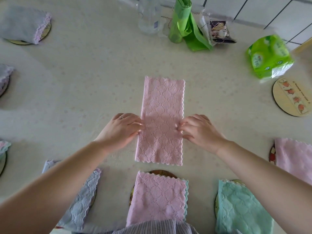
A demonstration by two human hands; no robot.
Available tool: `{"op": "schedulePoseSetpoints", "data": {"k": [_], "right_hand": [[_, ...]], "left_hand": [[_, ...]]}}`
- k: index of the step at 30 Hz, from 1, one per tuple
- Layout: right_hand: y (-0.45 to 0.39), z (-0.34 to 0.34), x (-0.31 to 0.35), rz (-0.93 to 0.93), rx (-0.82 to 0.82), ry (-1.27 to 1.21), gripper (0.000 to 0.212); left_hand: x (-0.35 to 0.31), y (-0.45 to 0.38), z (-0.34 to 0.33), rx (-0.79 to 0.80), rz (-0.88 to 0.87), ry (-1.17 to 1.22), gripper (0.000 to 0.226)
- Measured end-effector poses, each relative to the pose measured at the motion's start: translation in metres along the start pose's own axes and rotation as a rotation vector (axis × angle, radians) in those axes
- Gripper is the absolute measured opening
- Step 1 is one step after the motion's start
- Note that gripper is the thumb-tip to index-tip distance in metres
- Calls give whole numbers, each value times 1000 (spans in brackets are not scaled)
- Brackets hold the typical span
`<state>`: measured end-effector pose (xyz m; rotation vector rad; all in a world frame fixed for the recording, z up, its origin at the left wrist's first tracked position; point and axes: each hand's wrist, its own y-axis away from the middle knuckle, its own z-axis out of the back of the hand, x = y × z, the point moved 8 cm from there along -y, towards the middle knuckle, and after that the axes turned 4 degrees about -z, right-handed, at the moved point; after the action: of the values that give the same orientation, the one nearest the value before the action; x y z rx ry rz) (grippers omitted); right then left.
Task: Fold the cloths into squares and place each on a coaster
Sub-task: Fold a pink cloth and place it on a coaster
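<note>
A pink cloth (pixel 162 119) lies flat in the middle of the table, folded into a long narrow strip that runs away from me. My left hand (pixel 123 129) rests at the strip's left edge, fingertips touching it. My right hand (pixel 197 128) touches the right edge at the same height. Neither hand has lifted the cloth. A bare round coaster (pixel 290 97) with a fruit print sits at the right. Folded cloths lie on coasters around me: pink (pixel 157 198), mint (pixel 239 208), grey-lilac (pixel 82 198), another pink (pixel 293 159) and a grey one (pixel 22 24).
At the back stand a clear plastic bottle (pixel 148 16), a roll of green bags (pixel 182 22), a small printed packet (pixel 217 31) and a green tissue pack (pixel 268 56). More cloth-covered coasters (pixel 3 78) sit at the left edge. A pale tablecloth (pixel 84 81) covers the table.
</note>
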<state>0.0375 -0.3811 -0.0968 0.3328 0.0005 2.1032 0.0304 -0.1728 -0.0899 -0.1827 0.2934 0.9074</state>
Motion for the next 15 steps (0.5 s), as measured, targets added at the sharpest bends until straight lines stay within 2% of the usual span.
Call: {"op": "schedulePoseSetpoints", "data": {"k": [7,12,15], "right_hand": [[-9,4,9,-82,-144,14,21],[-2,6,4,-127,-123,-97,18],[18,4,7,-115,-114,-163,17]], "left_hand": [[3,-3,-9,15,74,50,25],[2,0,-7,-37,48,52,18],[-3,17,-8,-72,18,90,30]]}}
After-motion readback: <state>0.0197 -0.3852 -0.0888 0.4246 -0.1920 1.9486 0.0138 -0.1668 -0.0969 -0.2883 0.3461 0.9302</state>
